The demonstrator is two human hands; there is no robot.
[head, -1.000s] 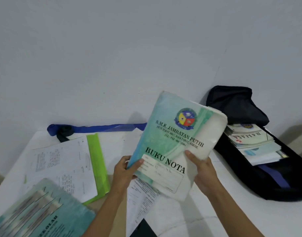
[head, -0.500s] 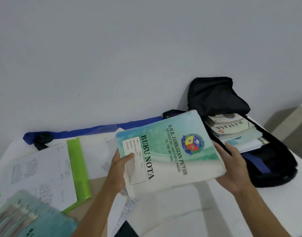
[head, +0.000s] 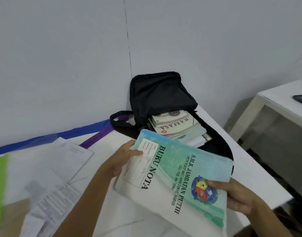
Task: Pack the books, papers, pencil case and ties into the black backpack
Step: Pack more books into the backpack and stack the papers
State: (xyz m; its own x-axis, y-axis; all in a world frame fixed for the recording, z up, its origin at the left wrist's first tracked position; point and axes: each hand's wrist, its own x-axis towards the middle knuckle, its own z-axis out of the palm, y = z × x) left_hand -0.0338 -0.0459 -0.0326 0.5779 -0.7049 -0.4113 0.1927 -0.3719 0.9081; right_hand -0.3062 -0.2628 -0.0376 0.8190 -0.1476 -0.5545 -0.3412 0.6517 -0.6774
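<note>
Since half a second ago I've brought the notebook nearer the backpack, and its far corner now overlaps the open mouth. My left hand pinches the label end, thumb on top. My right hand grips the crest end. A stack of books lies inside the backpack. The papers and the blue tie stay on the table.

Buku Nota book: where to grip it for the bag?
Take the Buku Nota book by its two short ends, a hand from each side: left hand at the label end, right hand at the crest end. It is broad and thick, and this leaves its far edge free toward the open black backpack.
</note>
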